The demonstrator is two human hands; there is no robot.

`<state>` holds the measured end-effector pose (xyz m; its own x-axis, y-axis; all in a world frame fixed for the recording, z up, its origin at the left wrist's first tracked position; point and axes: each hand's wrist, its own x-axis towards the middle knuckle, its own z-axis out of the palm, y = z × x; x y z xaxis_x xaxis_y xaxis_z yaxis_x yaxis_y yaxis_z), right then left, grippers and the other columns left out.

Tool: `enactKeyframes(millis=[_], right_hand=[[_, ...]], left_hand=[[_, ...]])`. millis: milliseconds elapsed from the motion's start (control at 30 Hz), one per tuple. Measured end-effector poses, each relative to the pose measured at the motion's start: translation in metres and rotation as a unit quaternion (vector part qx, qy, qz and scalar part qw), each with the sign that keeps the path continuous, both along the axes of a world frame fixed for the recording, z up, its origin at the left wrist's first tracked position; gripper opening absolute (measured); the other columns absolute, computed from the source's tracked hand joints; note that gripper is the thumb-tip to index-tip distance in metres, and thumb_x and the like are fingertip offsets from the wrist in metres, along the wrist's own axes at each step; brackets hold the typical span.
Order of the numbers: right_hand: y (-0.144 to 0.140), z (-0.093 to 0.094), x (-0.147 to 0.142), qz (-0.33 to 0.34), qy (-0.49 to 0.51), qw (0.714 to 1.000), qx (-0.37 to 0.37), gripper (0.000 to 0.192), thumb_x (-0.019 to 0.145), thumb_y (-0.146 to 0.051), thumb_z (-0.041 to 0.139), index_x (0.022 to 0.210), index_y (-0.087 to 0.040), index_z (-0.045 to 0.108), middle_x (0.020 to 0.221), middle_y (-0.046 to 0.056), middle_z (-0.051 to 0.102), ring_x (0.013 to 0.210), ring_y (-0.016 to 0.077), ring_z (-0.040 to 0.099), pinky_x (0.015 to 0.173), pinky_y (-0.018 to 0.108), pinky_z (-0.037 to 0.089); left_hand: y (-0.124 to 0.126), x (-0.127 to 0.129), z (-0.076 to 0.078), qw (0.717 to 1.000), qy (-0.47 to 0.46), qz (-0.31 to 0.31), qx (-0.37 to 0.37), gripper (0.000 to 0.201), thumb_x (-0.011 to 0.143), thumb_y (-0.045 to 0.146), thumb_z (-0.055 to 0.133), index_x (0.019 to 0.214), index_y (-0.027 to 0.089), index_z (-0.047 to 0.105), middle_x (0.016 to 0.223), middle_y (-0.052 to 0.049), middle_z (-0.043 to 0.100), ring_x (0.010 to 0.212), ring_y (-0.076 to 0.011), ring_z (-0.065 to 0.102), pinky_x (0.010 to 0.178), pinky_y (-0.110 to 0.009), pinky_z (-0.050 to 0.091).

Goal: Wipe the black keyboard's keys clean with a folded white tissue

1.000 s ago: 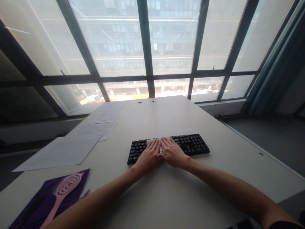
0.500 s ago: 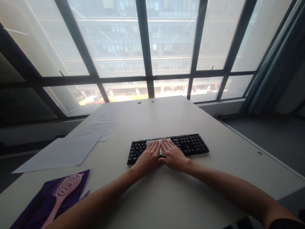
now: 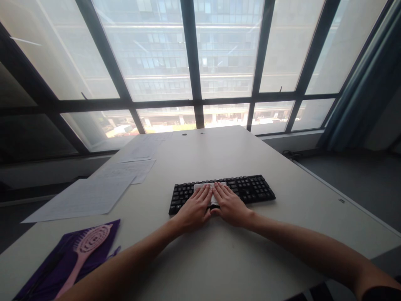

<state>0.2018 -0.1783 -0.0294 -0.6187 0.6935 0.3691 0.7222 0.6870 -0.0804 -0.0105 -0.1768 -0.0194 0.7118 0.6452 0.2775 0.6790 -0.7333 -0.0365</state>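
Observation:
A black keyboard (image 3: 255, 188) lies on the white table (image 3: 206, 154) in front of me. On its keys, left of centre, is a folded white cloth or tissue (image 3: 200, 185); I cannot tell which. My left hand (image 3: 196, 207) rests flat on the left part of this white piece, fingers stretched forward. Beside it, my right hand (image 3: 228, 203) lies flat over the right part, its fingers also straight. The thumbs come close together at the keyboard's near edge. Both palms hide the middle keys and much of the white piece.
Several sheets of paper (image 3: 84, 198) lie along the table's left side. Nearer, a pink hairbrush (image 3: 94, 239) rests on a purple drawstring pouch (image 3: 59, 255). Large windows (image 3: 159, 54) stand beyond the table, with a blue curtain (image 3: 363, 79) at the right.
The whole view has shifted slightly. Both hands remain flat on the white piece over the keyboard, with hardly any movement of their own.

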Motion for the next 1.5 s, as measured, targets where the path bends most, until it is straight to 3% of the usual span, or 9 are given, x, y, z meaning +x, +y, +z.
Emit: enactKeyframes(millis=[133, 300, 567, 800, 1033, 1167, 1367, 1500], right_hand=[[-0.001, -0.002, -0.004, -0.02, 0.011, 1.0, 0.008, 0.069, 0.103, -0.048, 0.046, 0.152, 0.0, 0.041, 0.159, 0.025, 0.035, 0.151, 0.0331, 0.03, 0.124, 0.05, 0.028], [-0.004, 0.0, -0.008, -0.038, 0.023, 0.999, 0.023, 0.054, 0.107, -0.032, 0.035, 0.15, -0.002, 0.046, 0.156, 0.021, 0.043, 0.149, 0.0286, 0.036, 0.124, 0.047, 0.027], [-0.007, 0.002, -0.006, -0.035, 0.029, 0.999, 0.018, 0.054, 0.104, -0.032, 0.041, 0.149, -0.002, 0.046, 0.156, 0.021, 0.043, 0.148, 0.0292, 0.037, 0.124, 0.048, 0.029], [-0.003, 0.006, -0.002, -0.031, 0.062, 0.998, 0.004, 0.049, 0.107, -0.027, 0.032, 0.146, -0.007, 0.053, 0.152, 0.015, 0.051, 0.145, 0.0258, 0.042, 0.124, 0.047, 0.03], [-0.01, 0.008, -0.002, -0.024, 0.053, 0.998, 0.009, 0.049, 0.105, -0.027, 0.038, 0.146, -0.004, 0.052, 0.152, 0.017, 0.05, 0.145, 0.028, 0.043, 0.125, 0.046, 0.029], [-0.011, 0.007, -0.003, -0.026, 0.055, 0.998, 0.012, 0.049, 0.103, -0.026, 0.042, 0.146, -0.004, 0.052, 0.151, 0.017, 0.051, 0.144, 0.0282, 0.043, 0.125, 0.046, 0.029], [-0.01, 0.005, -0.004, -0.026, 0.057, 0.998, 0.017, 0.051, 0.103, -0.027, 0.042, 0.147, -0.002, 0.05, 0.152, 0.019, 0.049, 0.145, 0.0291, 0.042, 0.124, 0.047, 0.031], [-0.01, 0.002, -0.004, -0.029, 0.051, 0.998, 0.026, 0.052, 0.103, -0.027, 0.043, 0.148, -0.001, 0.048, 0.154, 0.02, 0.047, 0.146, 0.0299, 0.041, 0.123, 0.046, 0.033]], left_hand=[[0.006, 0.001, -0.007, 1.0, -0.013, 0.011, 0.006, 0.06, 0.1, 0.025, 0.041, 0.157, 0.011, 0.033, 0.162, -0.017, 0.034, 0.154, -0.0284, 0.024, 0.124, -0.05, 0.028], [0.009, 0.006, -0.011, 0.998, -0.049, 0.036, 0.021, 0.049, 0.105, 0.025, 0.032, 0.148, 0.008, 0.048, 0.154, -0.019, 0.046, 0.148, -0.0266, 0.038, 0.122, -0.048, 0.035], [0.006, 0.01, -0.01, 0.995, -0.086, 0.036, 0.028, 0.05, 0.099, 0.026, 0.044, 0.147, 0.011, 0.051, 0.152, -0.017, 0.051, 0.144, -0.0277, 0.045, 0.12, -0.049, 0.039], [-0.001, 0.012, 0.002, 0.994, -0.099, 0.036, 0.024, 0.045, 0.103, 0.033, 0.042, 0.142, 0.015, 0.057, 0.147, -0.013, 0.057, 0.139, -0.0261, 0.051, 0.118, -0.046, 0.042], [-0.008, 0.018, 0.015, 0.993, -0.106, 0.045, 0.031, 0.036, 0.104, 0.032, 0.041, 0.13, 0.02, 0.064, 0.136, -0.009, 0.065, 0.128, -0.0249, 0.058, 0.111, -0.044, 0.046], [-0.006, 0.018, 0.009, 0.993, -0.097, 0.052, 0.034, 0.04, 0.103, 0.025, 0.041, 0.139, 0.017, 0.056, 0.141, -0.011, 0.061, 0.131, -0.0257, 0.055, 0.114, -0.044, 0.043], [0.0, 0.015, -0.006, 0.997, -0.024, 0.047, 0.057, 0.051, 0.104, 0.028, 0.04, 0.151, 0.008, 0.042, 0.158, -0.017, 0.041, 0.15, -0.029, 0.034, 0.123, -0.047, 0.032], [0.001, 0.014, -0.009, 0.997, 0.01, 0.045, 0.07, 0.052, 0.105, 0.027, 0.04, 0.151, 0.003, 0.041, 0.158, -0.021, 0.04, 0.15, -0.0288, 0.034, 0.122, -0.046, 0.032]])
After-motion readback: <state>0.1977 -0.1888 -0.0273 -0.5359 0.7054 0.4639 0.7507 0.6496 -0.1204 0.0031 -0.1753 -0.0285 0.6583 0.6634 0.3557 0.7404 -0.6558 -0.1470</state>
